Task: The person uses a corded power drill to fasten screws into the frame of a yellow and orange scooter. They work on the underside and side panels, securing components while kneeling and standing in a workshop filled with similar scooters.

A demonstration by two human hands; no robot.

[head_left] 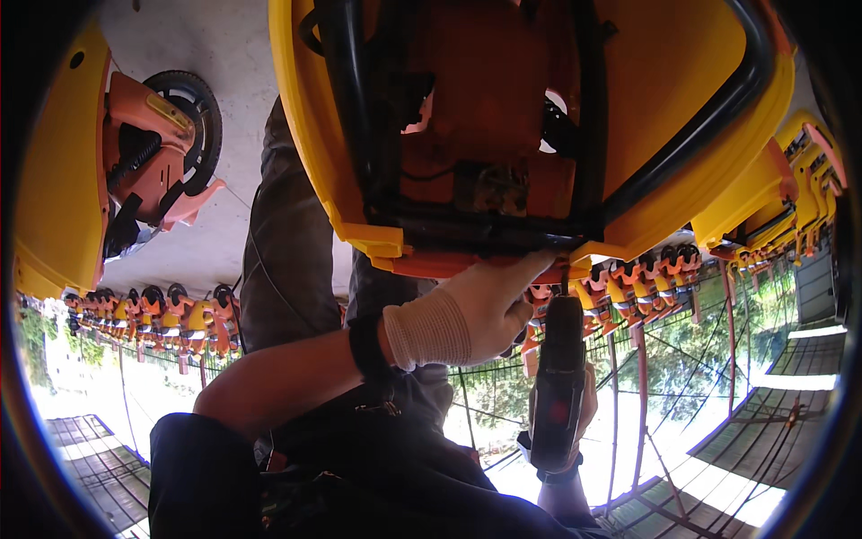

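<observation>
Above my hands is a large yellow plastic shell [314,153], part of a ride-on vehicle by its look, with a black tubular frame [485,229] inside it. My left hand [471,314], in a white knit glove, is at the shell's orange lower edge [440,264]. Its index finger reaches along that edge beside the tool's tip. What lies under the fingers, if anything, is hidden. My right hand [588,404] is wrapped round a black cordless driver [558,386], mostly hidden behind it. The driver stands upright, its bit pointing up at the edge near my left fingertip.
At the left stands another yellow shell [58,180] with an orange part and a black wheel [190,126]. Rows of similar yellow and orange vehicles [171,314] line the background. More yellow shells [745,202] are close on the right. Thin reddish posts [639,404] rise beyond.
</observation>
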